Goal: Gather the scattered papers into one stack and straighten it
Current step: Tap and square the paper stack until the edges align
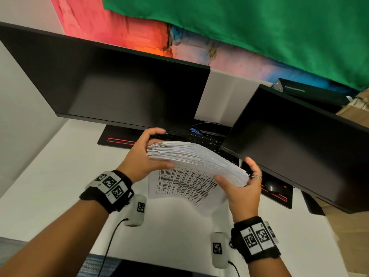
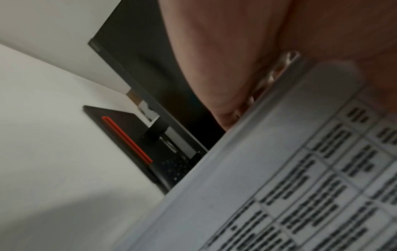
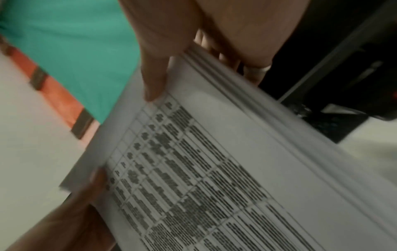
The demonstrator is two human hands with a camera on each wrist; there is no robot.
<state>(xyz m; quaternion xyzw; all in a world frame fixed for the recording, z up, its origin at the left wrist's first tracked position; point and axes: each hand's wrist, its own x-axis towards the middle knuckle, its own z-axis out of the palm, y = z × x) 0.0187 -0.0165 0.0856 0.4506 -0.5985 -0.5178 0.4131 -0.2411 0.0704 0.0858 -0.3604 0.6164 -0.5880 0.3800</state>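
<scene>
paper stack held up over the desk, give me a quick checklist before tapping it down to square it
1. Left hand grips the paper stack at its left end: ok.
2. Right hand grips the right end: ok.
3. Edges flush: not ok, sheets fan unevenly along the top.
4. Stack flat: not ok, it bows between the hands.
5. Desk below bare for tapping: ok, though the keyboard sits just behind.
6. All loose papers gathered: cannot tell, the stack hides the desk beneath it.
</scene>
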